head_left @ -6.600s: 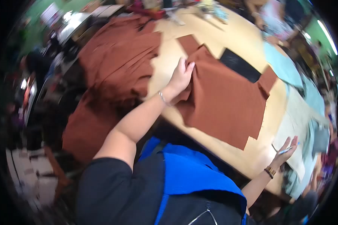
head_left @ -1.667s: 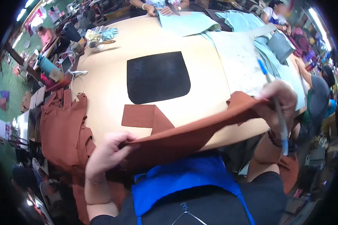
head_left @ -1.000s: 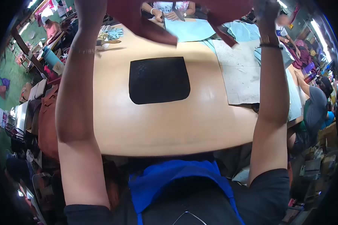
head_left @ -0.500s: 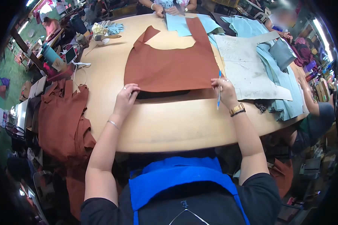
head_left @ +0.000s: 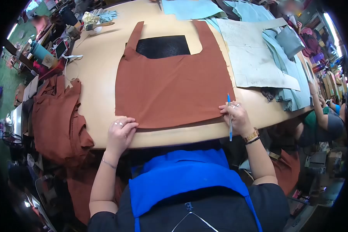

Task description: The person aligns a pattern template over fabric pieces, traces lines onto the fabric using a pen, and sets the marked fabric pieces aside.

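A rust-brown fabric piece (head_left: 174, 89) with two straps lies spread on the pale table (head_left: 100, 77), its straps pointing away from me. My left hand (head_left: 121, 130) pinches its near left corner. At the near right corner my right hand (head_left: 236, 115) grips the edge, with a blue pen (head_left: 230, 120) held upright between its fingers. Under the fabric lies a black panel (head_left: 162, 46); only its far part shows, between the straps.
Brown fabric (head_left: 58, 120) hangs over the table's left edge. On the right are a grey-white pattern sheet (head_left: 251, 58) and light-blue pieces (head_left: 294, 85). A brush (head_left: 98, 26), a teal bottle (head_left: 40, 50) and a phone (head_left: 60, 49) are at the back left. A person's arm (head_left: 316, 102) shows at right.
Both hands have drawn the fabric's near edge toward me and lowered it onto the table. Both straps now lie extended, and the far part of the black panel shows between them.
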`<action>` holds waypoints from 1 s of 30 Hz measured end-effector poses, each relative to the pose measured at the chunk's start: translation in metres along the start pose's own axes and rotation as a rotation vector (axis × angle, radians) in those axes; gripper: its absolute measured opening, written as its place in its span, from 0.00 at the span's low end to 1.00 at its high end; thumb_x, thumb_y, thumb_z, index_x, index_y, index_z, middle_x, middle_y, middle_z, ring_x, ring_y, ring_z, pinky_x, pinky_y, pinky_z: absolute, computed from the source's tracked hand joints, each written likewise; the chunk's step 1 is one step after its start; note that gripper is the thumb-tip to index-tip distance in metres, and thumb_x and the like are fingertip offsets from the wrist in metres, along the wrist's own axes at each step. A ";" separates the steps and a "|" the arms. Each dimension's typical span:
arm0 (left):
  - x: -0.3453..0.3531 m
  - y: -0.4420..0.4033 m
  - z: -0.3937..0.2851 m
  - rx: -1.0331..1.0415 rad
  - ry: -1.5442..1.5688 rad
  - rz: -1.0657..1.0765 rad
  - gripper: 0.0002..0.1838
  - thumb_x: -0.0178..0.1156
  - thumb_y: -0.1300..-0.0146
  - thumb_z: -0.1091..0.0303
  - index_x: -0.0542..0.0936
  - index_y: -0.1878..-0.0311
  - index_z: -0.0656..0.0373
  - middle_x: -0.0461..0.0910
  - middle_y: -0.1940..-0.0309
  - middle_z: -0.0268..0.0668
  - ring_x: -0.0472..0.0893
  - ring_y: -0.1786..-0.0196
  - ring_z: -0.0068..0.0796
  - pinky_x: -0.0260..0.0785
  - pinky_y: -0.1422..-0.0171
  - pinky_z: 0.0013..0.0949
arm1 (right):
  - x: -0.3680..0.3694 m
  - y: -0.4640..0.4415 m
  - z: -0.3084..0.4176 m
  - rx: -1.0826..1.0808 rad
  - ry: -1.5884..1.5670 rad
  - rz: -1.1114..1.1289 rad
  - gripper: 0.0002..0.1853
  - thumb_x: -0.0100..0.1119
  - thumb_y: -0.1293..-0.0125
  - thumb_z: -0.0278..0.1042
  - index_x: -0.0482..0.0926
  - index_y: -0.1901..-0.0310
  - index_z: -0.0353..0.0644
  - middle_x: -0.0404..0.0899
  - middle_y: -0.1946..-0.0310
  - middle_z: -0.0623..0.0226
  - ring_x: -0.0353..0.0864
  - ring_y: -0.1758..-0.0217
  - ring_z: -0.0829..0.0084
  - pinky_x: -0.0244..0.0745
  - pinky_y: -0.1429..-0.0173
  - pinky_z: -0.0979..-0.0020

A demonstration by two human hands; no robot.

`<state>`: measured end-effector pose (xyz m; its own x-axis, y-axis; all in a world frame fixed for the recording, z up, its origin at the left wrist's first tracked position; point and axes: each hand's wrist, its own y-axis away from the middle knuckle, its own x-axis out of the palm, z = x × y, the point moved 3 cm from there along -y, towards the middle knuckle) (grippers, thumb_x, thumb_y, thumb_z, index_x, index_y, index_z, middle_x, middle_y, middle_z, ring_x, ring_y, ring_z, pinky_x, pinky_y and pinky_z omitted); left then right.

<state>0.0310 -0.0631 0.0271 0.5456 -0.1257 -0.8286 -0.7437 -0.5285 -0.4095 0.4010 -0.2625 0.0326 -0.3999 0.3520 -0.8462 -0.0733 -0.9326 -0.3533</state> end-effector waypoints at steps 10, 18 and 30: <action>-0.008 -0.068 0.075 -0.311 0.083 -0.208 0.15 0.62 0.34 0.56 0.82 0.55 0.59 0.84 0.57 0.44 0.83 0.53 0.45 0.72 0.47 0.42 | -0.010 -0.025 -0.008 0.039 -0.055 -0.126 0.16 0.77 0.48 0.34 0.82 0.59 0.40 0.86 0.61 0.61 0.83 0.59 0.61 0.77 0.50 0.62; 0.053 -0.179 0.186 -0.786 0.007 -0.044 0.22 0.53 0.30 0.47 0.83 0.50 0.53 0.86 0.57 0.43 0.85 0.52 0.44 0.75 0.47 0.43 | -0.004 -0.018 -0.111 0.569 -0.139 -0.649 0.21 0.69 0.35 0.32 0.75 0.43 0.37 0.76 0.44 0.55 0.74 0.41 0.65 0.68 0.36 0.65; 0.059 -0.165 0.192 -0.669 0.207 -0.185 0.18 0.54 0.30 0.51 0.77 0.47 0.54 0.86 0.59 0.38 0.85 0.56 0.39 0.75 0.53 0.43 | -0.021 0.008 -0.170 0.972 -1.068 -1.316 0.36 0.67 0.35 0.39 0.57 0.31 0.50 0.72 0.44 0.69 0.75 0.49 0.72 0.73 0.56 0.60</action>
<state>0.1112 0.1781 -0.0280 0.7507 -0.1062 -0.6521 -0.2727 -0.9488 -0.1593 0.5637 -0.2636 -0.0199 0.0440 0.9156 0.3997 -0.9868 -0.0227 0.1605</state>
